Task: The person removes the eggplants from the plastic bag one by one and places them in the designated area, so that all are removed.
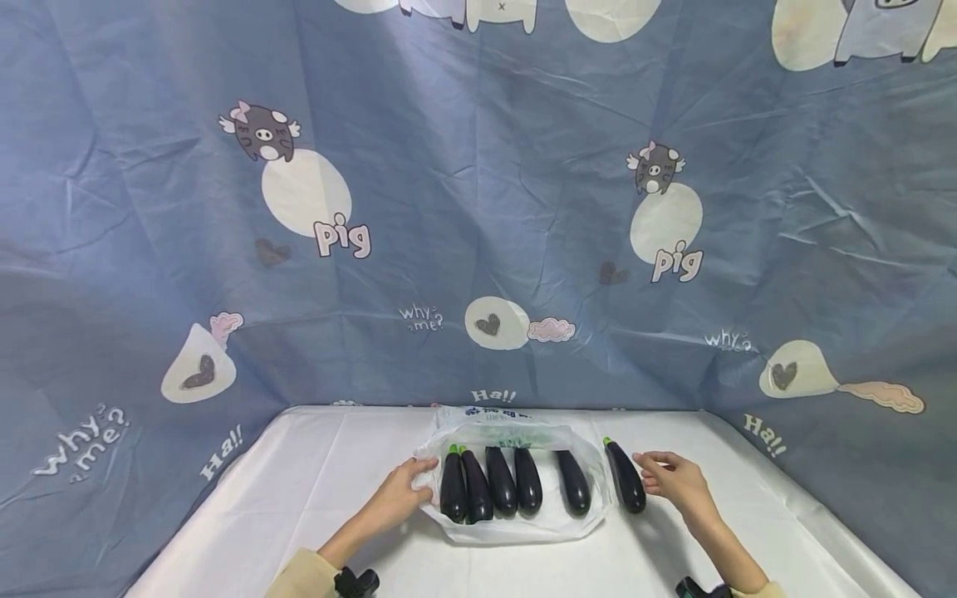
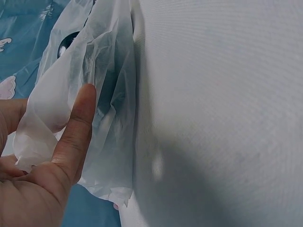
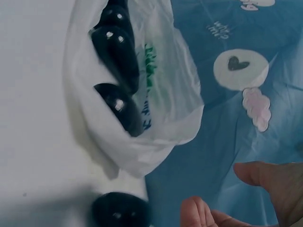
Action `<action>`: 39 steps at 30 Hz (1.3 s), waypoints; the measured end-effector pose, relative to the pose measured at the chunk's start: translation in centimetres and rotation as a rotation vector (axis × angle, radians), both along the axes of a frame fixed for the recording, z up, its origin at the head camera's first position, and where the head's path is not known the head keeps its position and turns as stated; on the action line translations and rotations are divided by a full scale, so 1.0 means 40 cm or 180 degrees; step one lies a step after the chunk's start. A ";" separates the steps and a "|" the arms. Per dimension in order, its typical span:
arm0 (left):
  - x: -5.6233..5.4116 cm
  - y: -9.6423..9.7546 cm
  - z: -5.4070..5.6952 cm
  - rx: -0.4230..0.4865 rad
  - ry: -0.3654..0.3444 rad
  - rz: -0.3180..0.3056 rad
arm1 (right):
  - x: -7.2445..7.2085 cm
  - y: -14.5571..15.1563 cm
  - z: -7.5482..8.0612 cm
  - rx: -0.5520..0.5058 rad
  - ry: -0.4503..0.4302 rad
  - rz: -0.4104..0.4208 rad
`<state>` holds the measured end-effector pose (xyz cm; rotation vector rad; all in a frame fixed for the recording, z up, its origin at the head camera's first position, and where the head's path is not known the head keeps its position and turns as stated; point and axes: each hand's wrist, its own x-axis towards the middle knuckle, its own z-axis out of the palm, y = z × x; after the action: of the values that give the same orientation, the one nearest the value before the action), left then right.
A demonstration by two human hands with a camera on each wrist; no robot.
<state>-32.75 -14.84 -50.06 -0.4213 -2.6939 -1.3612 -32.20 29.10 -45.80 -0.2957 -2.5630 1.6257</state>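
A white plastic bag [image 1: 538,530] lies with its mouth spread wide, and several dark eggplants [image 1: 527,483] rest inside it, stems toward the back. At the bag's left edge my left hand [image 1: 398,498] pinches the thin plastic; in the left wrist view the thumb [image 2: 78,127] lies along the outside of the film, fingers partly hidden behind it. One more eggplant [image 1: 626,477] with a green stem end lies outside, just right of the bag. Beside it is my right hand [image 1: 676,482], fingers loosely bent, nothing between thumb and fingertips in the right wrist view.
The table wears a white cloth [image 1: 336,440]. Behind it hangs a blue curtain [image 1: 419,249] printed with cartoon pigs and lettering, which also comes forward along both sides. Green and blue print [image 3: 150,71] shows on the bag's plastic.
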 end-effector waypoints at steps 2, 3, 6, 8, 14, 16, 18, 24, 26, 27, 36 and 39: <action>0.001 0.000 0.001 0.0002 -0.0018 -0.0002 | 0.000 -0.010 0.009 -0.0035 0.0040 0.0017; 0.002 0.001 0.002 0.0002 -0.0032 -0.0002 | 0.000 -0.014 0.014 -0.0055 0.0063 0.0029; 0.004 0.002 0.004 -0.0001 -0.0030 0.0004 | -0.002 -0.029 0.026 -0.0123 0.0121 0.0049; 0.004 0.002 0.004 -0.0009 -0.0016 0.0006 | -0.003 -0.038 0.033 -0.0156 0.0148 0.0066; 0.003 0.002 0.003 -0.0014 0.0002 0.0010 | -0.006 -0.062 0.050 -0.0189 0.0206 0.0128; 0.004 0.002 0.003 -0.0005 0.0000 0.0007 | -0.007 -0.071 0.054 -0.0227 0.0221 0.0135; 0.004 0.002 0.003 0.0009 0.0001 0.0008 | -0.009 -0.079 0.057 -0.0263 0.0232 0.0138; 0.007 0.003 0.007 0.0035 -0.0007 0.0007 | -0.014 -0.103 0.064 -0.0230 0.0247 0.0163; 0.007 0.004 0.008 0.0034 -0.0011 0.0004 | -0.016 -0.111 0.065 -0.0226 0.0262 0.0183; 0.007 0.004 0.008 0.0033 -0.0014 0.0000 | -0.017 -0.115 0.066 -0.0235 0.0273 0.0187; 0.006 0.003 0.004 0.0024 -0.0006 -0.0050 | -0.020 -0.148 0.065 -0.0312 0.0298 0.0259; 0.007 0.002 0.004 0.0017 -0.0008 -0.0061 | -0.021 -0.160 0.057 -0.0327 0.0281 0.0270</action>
<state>-32.47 -14.76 -49.92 -0.4461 -2.6946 -1.3745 -33.04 22.71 -43.53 -0.1208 -2.4638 1.7609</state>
